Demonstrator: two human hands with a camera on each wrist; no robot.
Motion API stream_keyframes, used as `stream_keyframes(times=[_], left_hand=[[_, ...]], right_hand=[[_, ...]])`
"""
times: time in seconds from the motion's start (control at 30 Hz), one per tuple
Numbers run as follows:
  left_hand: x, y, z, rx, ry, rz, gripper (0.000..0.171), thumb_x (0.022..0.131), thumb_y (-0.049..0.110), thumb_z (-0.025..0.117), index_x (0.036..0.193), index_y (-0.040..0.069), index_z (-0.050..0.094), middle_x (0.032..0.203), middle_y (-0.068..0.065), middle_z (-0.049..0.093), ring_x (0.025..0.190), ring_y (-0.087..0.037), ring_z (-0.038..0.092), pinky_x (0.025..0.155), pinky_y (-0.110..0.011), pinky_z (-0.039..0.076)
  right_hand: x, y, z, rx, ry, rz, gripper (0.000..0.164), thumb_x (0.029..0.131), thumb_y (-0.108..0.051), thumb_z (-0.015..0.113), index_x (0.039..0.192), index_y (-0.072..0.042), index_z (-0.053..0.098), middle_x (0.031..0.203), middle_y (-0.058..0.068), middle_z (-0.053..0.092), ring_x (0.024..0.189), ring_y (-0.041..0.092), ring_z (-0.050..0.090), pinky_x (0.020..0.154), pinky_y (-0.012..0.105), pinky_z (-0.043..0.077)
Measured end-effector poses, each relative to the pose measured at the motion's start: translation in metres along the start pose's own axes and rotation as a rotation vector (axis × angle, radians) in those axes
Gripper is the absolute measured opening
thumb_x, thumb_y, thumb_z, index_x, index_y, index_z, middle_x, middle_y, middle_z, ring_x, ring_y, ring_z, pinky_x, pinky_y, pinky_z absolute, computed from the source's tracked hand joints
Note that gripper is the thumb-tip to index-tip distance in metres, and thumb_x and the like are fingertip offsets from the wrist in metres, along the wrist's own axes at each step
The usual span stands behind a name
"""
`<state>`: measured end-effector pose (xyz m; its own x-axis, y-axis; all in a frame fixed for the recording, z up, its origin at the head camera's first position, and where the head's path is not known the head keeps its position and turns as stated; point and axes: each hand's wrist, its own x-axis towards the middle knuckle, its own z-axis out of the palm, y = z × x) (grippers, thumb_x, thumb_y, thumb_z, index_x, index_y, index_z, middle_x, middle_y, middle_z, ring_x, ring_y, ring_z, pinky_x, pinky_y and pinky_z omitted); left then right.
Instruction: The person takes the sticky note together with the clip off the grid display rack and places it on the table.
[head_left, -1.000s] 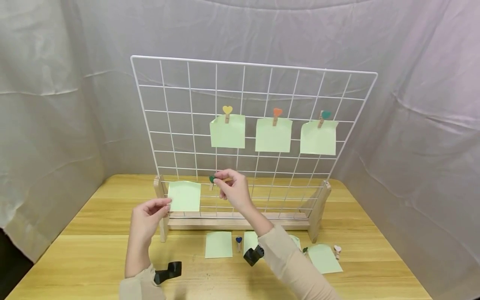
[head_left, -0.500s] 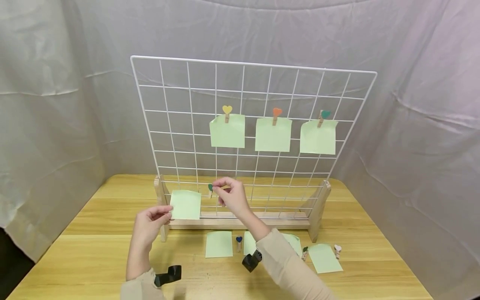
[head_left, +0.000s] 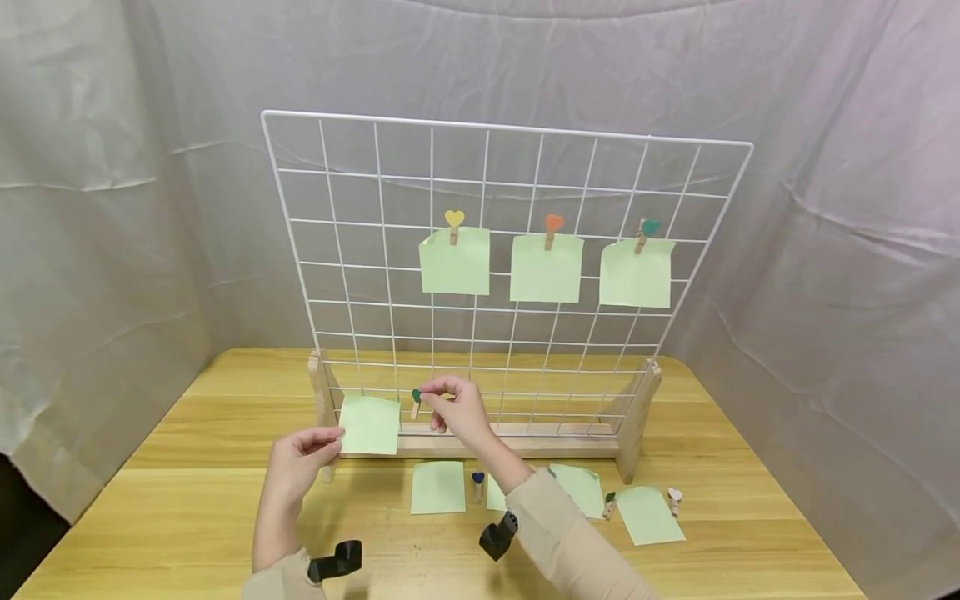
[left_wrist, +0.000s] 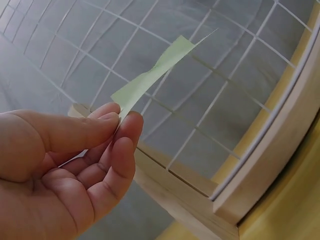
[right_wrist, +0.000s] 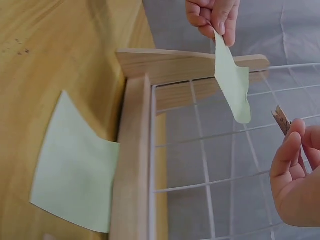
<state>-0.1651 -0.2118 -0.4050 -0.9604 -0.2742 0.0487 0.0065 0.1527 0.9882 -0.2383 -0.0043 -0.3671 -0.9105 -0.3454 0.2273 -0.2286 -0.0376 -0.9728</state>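
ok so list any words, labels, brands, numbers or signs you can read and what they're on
None can be read.
Held note: no writing visible.
Hung notes: no writing visible.
Held clip: small dark marks in the right wrist view, too blurred to tell whether they are print.

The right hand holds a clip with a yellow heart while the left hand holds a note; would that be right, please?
Not quite: the heart on the clip in the right hand is green, not yellow, as the head view shows. The left hand does hold a note.
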Motion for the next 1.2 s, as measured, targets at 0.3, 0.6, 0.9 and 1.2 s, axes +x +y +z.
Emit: stream_keyframes(times=[0.3, 0.6, 0.9, 1.2], left_hand=[[-0.001, -0.013, -0.001, 0.004, -0.016, -0.034, 0.022, 0.083, -0.009, 0.053, 0.104, -0.016, 0.056, 0.086, -0.01, 0.061, 0.07, -0.014, 0.06, 0.066, -0.027, 0.051], [-0.002, -0.019, -0.001, 0.044, -0.025, -0.059, 0.022, 0.084, -0.01, 0.052, 0.104, -0.017, 0.055, 0.087, -0.013, 0.061, 0.067, -0.01, 0.058, 0.065, -0.022, 0.049], [-0.001, -0.026, 0.0, 0.029, -0.044, -0.069, 0.021, 0.081, -0.013, 0.052, 0.102, -0.019, 0.055, 0.091, -0.021, 0.061, 0.067, -0.012, 0.059, 0.065, -0.022, 0.05], [-0.002, -0.038, -0.004, 0.061, -0.063, -0.108, 0.021, 0.081, -0.014, 0.051, 0.1, -0.019, 0.055, 0.088, -0.02, 0.062, 0.069, -0.017, 0.06, 0.065, -0.026, 0.05]], right_hand=[[-0.005, 0.016, 0.004, 0.003, -0.012, 0.082, 0.014, 0.085, 0.006, 0.053, 0.094, 0.016, 0.056, 0.082, 0.022, 0.054, 0.041, 0.005, 0.045, 0.039, 0.014, 0.038], [-0.003, 0.033, 0.006, 0.016, -0.016, 0.156, 0.012, 0.084, 0.003, 0.056, 0.091, 0.013, 0.058, 0.074, 0.007, 0.054, 0.04, 0.006, 0.045, 0.038, 0.016, 0.038], [0.002, 0.065, 0.007, 0.013, -0.046, 0.241, 0.011, 0.083, 0.002, 0.058, 0.091, 0.009, 0.06, 0.075, 0.006, 0.056, 0.04, 0.007, 0.046, 0.037, 0.015, 0.038], [-0.001, 0.076, 0.01, -0.048, -0.07, 0.311, 0.008, 0.082, 0.003, 0.058, 0.087, 0.006, 0.062, 0.073, 0.007, 0.06, 0.038, 0.006, 0.046, 0.037, 0.015, 0.037]])
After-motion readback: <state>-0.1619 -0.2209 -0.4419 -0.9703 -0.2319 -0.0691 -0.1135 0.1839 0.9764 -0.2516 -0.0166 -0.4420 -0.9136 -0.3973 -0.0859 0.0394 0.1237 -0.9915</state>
